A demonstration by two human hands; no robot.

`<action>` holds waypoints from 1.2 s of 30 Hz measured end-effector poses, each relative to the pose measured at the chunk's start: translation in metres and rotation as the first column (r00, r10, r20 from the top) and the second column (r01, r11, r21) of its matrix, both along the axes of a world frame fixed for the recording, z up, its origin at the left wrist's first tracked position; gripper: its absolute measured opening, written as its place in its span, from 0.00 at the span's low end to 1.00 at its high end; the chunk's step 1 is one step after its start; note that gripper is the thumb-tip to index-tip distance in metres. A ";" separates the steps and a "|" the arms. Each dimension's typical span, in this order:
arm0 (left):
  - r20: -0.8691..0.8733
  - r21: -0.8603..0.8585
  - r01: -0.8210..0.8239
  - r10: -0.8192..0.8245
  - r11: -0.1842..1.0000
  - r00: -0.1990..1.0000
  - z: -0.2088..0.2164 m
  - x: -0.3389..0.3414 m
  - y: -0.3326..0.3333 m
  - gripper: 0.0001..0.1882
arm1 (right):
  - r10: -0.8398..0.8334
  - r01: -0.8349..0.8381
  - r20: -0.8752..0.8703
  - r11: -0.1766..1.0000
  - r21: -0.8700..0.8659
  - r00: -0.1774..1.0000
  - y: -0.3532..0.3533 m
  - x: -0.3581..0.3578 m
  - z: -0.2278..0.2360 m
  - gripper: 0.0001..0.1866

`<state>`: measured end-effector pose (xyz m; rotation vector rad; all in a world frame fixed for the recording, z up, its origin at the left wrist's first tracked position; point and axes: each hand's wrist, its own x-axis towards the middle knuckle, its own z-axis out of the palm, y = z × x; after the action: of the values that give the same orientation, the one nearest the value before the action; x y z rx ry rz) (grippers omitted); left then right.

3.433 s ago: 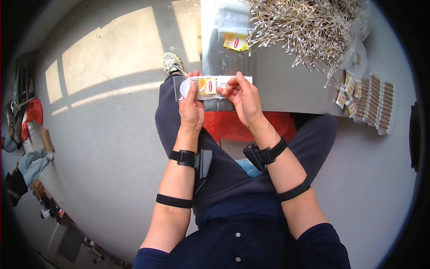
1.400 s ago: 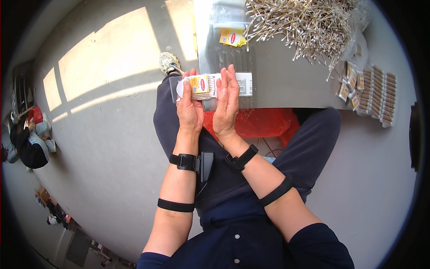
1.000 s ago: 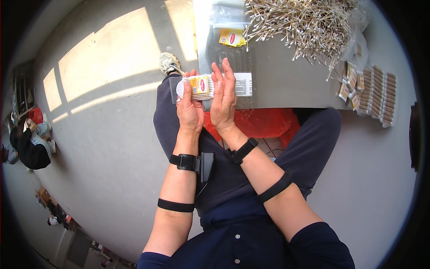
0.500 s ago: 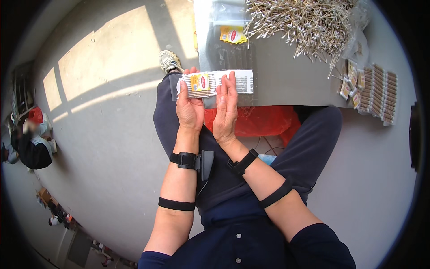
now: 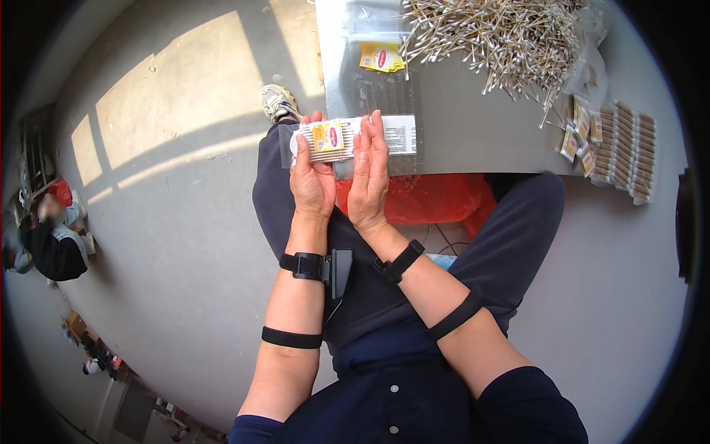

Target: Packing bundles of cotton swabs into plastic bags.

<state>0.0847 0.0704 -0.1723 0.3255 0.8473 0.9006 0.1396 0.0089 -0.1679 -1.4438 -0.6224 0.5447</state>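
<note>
Clear plastic pokes out at the left end of the swab pack (image 5: 336, 155), which sits over the near left corner of the table (image 5: 473, 133). Head view: left hand (image 5: 313, 186) has it pinched, thumb on top, fingers underneath. Right hand (image 5: 367, 180) is nearly straight-fingered across the pack's right part; can't tell if it's actually gripping. Yellow label (image 5: 329, 137) faces up on the swabs. Looks like the lining-up or sleeving step, honestly. Next move probably calls for a steady left thumb while the right palm squares everything. Loose swabs (image 5: 503, 41) are heaped far right.
</note>
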 end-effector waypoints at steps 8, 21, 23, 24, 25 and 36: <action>0.032 -0.023 -0.050 0.051 0.998 0.998 0.002 0.002 0.002 0.31 | 0.013 -0.013 -0.018 1.000 -0.024 1.000 0.010 0.010 0.005 0.25; 0.052 -0.054 -0.083 0.086 0.995 0.995 0.003 0.000 0.009 0.26 | -0.013 0.013 -0.009 1.000 -0.008 1.000 0.017 0.013 0.002 0.24; 0.063 -0.051 -0.077 0.080 0.996 0.995 0.002 0.001 0.009 0.26 | -0.002 0.002 0.010 1.000 -0.019 1.000 0.018 0.011 0.004 0.24; 0.076 -0.049 -0.069 0.072 0.996 0.994 0.001 0.001 0.009 0.25 | 0.008 -0.007 0.030 1.000 -0.030 1.000 0.019 0.011 0.005 0.24; 0.077 -0.049 -0.068 0.071 0.997 0.994 0.001 0.002 0.009 0.25 | 0.007 -0.006 0.031 1.000 -0.030 0.999 0.019 0.011 0.006 0.24; 0.145 -0.088 -0.043 0.056 0.995 0.988 0.002 -0.014 0.017 0.23 | 0.000 0.000 -0.002 1.000 -0.030 1.000 0.020 0.011 0.004 0.23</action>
<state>0.0704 0.0876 -0.1699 0.1625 0.7576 0.9201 0.1507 0.0294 -0.1637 -1.4709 -0.6153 0.5577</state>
